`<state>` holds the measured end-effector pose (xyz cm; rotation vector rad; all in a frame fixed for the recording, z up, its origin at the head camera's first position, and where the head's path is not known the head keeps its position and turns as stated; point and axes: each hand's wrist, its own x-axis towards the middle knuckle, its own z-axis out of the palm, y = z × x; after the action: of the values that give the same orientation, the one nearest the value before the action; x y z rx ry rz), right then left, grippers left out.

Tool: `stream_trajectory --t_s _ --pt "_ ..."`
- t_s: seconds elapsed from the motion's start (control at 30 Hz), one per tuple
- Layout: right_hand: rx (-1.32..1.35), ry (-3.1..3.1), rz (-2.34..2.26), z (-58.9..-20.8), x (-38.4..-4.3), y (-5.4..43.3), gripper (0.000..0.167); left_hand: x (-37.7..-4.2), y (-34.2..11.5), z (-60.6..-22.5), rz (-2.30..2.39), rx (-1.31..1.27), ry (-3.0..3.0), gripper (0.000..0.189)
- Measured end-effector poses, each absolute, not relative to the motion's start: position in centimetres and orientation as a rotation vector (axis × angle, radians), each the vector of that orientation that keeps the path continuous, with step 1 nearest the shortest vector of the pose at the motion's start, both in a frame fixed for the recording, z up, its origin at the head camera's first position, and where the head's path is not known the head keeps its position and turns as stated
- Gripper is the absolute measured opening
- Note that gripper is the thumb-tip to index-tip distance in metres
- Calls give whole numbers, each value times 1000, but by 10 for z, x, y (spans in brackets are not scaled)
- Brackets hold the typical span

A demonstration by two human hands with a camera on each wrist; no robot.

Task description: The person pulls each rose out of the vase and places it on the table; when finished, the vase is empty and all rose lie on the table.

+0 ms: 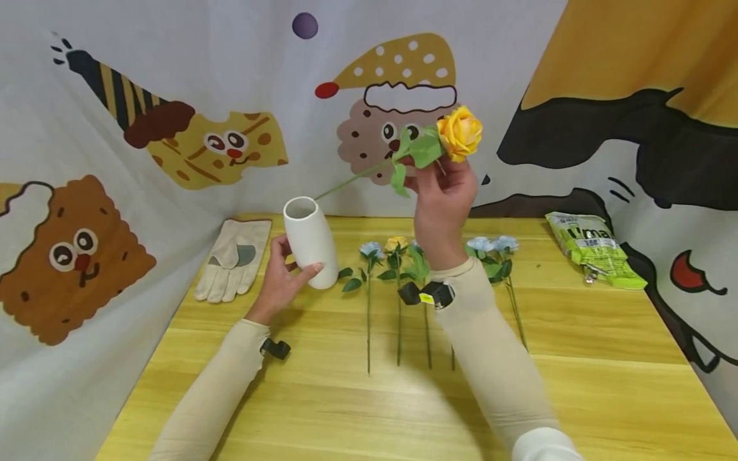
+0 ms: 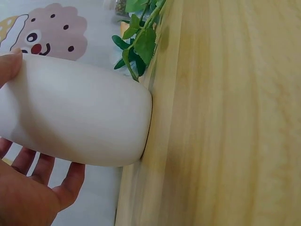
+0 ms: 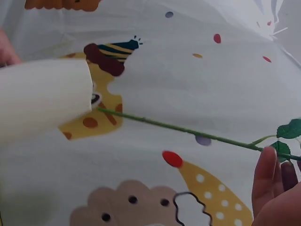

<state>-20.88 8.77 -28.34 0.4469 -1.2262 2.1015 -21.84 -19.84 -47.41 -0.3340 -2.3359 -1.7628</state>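
My left hand [image 1: 281,282] grips a white vase [image 1: 314,250] at the left of the table, thumb across its front. In the left wrist view, the vase's base is right at the tabletop. Raised to the upper right, my right hand [image 1: 442,208] pinches the stem of a yellow-orange rose [image 1: 459,133] just below its leaves and bloom. The green stem [image 3: 178,129] slants down toward the vase, and its bare end is right by the mouth in the right wrist view.
Several artificial flowers lie on the wooden table [image 1: 346,410], among them a blue flower [image 1: 371,250] and a small yellow flower [image 1: 396,243]. A work glove [image 1: 233,259] lies at the back left, a green snack bag [image 1: 596,250] at the back right. Behind hangs a cartoon-printed curtain [image 1: 230,38].
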Motion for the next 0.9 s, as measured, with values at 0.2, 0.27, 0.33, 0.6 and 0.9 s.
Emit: stream_trajectory --t_s 0.2,0.27,0.33,0.6,0.9 --pt "390 -1139 2095 -286 -202 110 15 -216 -198 -472 -1764 -311 -2346 81" --pt "364 -1129 2059 -290 -200 117 13 -216 -198 -471 -1766 -310 -2348 82" --pt "351 -1120 2025 -295 -200 124 11 -216 -197 -470 -1768 -308 -2349 83" --pt "291 -1147 2024 -320 -198 163 9 -216 -197 -472 -1785 -304 -2349 86" --pt "258 -1412 1984 -346 -194 217 18 -217 -198 -474 -1789 -309 -2348 86"
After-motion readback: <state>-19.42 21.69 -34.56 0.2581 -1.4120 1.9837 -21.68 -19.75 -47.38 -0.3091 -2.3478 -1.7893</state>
